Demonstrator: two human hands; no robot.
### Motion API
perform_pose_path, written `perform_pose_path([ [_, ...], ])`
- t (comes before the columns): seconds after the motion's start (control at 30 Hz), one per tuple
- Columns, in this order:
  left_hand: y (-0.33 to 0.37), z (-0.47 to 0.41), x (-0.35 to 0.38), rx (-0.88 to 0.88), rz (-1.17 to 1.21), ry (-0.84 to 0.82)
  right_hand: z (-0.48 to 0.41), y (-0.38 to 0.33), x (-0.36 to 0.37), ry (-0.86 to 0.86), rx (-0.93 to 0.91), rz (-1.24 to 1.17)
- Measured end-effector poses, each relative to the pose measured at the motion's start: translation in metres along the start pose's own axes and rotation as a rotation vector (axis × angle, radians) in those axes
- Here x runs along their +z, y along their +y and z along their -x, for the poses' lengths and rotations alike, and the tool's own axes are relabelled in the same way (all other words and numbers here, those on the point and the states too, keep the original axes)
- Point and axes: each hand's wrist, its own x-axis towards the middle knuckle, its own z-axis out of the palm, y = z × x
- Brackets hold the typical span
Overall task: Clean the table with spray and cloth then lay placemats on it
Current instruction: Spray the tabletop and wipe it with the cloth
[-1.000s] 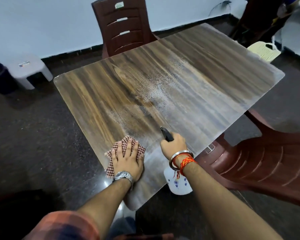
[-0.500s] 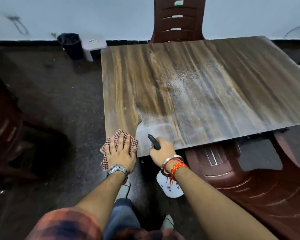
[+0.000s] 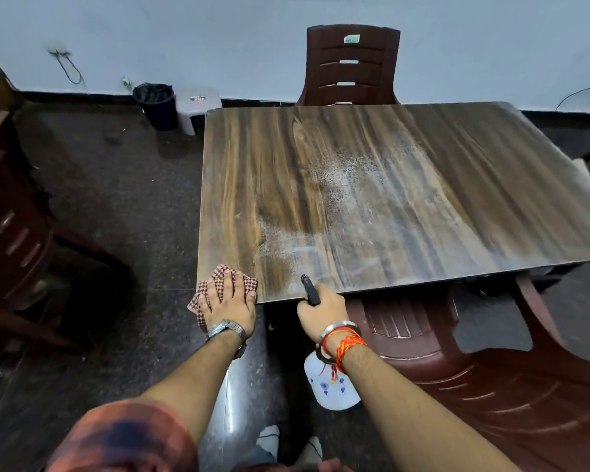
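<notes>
The wood-grain table [image 3: 440, 158] fills the middle, with a patch of spray droplets [image 3: 348, 185] and wet streaks near its front edge. My left hand [image 3: 227, 301] lies flat with fingers spread on a red-and-white checked cloth [image 3: 244, 282] at the table's front left corner; part of the cloth hangs over the edge. My right hand [image 3: 321, 313] grips a white spray bottle [image 3: 331, 386] with a black nozzle, held just in front of the table's front edge and pointing over the table. No placemats are in view.
Dark brown plastic chairs stand behind the table [image 3: 351, 63], at front right [image 3: 491, 386] and at the left [image 3: 11, 216]. A black bin [image 3: 155, 103] and a white stool [image 3: 196, 109] sit by the back wall. The floor is dark stone.
The view has swung left and squared up to the table. My left hand has slid the cloth to the front left corner. The right hand still holds the bottle at the front edge.
</notes>
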Motion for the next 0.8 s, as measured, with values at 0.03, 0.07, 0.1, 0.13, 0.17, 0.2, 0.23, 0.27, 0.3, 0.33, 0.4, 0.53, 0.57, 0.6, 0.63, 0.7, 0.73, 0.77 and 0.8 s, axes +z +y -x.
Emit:
perform_pose_path([
  [0.03,0.008,0.000,0.000,0.000,0.000,-0.001,-0.001,0.004,-0.004,0.019,-0.004,-0.022],
  [0.07,0.016,0.001,0.000,0.010,-0.002,0.001,-0.002,0.007,-0.008,0.036,-0.010,-0.040],
  [0.1,0.025,0.000,0.000,0.028,-0.005,0.003,-0.003,0.010,-0.012,0.051,-0.017,-0.054],
  [0.13,0.033,0.000,0.001,0.050,-0.011,0.008,-0.006,0.012,-0.017,0.064,-0.023,-0.064],
  [0.17,0.040,-0.001,0.002,0.070,-0.020,0.013,-0.008,0.013,-0.020,0.073,-0.028,-0.070],
  [0.2,0.048,-0.003,0.003,0.089,-0.033,0.017,-0.011,0.015,-0.024,0.082,-0.034,-0.077],
  [0.23,0.053,-0.006,0.005,0.109,-0.054,0.018,-0.015,0.016,-0.027,0.091,-0.037,-0.080],
  [0.27,0.059,-0.008,0.006,0.136,-0.081,0.022,-0.019,0.018,-0.029,0.099,-0.038,-0.078],
  [0.3,0.064,-0.011,0.007,0.175,-0.113,0.027,-0.023,0.020,-0.030,0.107,-0.039,-0.074],
  [0.33,0.069,-0.014,0.007,0.222,-0.143,0.038,-0.027,0.020,-0.031,0.112,-0.039,-0.071],
  [0.4,0.078,-0.026,0.006,0.308,-0.166,0.048,-0.038,0.021,-0.031,0.122,-0.041,-0.052],
  [0.53,0.078,-0.044,0.002,0.329,-0.129,0.029,-0.063,0.009,-0.031,0.107,-0.071,-0.017],
  [0.57,0.079,-0.049,0.000,0.318,-0.123,0.027,-0.070,0.003,-0.030,0.110,-0.081,-0.019],
  [0.6,0.081,-0.057,-0.003,0.311,-0.118,0.029,-0.078,-0.003,-0.029,0.116,-0.094,-0.025],
  [0.63,0.084,-0.067,-0.006,0.306,-0.115,0.030,-0.086,-0.009,-0.029,0.121,-0.106,-0.032],
  [0.7,0.091,-0.093,-0.013,0.308,-0.127,0.033,-0.104,-0.018,-0.029,0.137,-0.130,-0.048],
  [0.73,0.095,-0.109,-0.017,0.309,-0.133,0.036,-0.115,-0.023,-0.030,0.145,-0.137,-0.051],
  [0.77,0.099,-0.126,-0.021,0.309,-0.132,0.037,-0.126,-0.027,-0.031,0.151,-0.135,-0.049],
  [0.8,0.104,-0.142,-0.024,0.308,-0.128,0.041,-0.136,-0.030,-0.032,0.157,-0.125,-0.048],
])
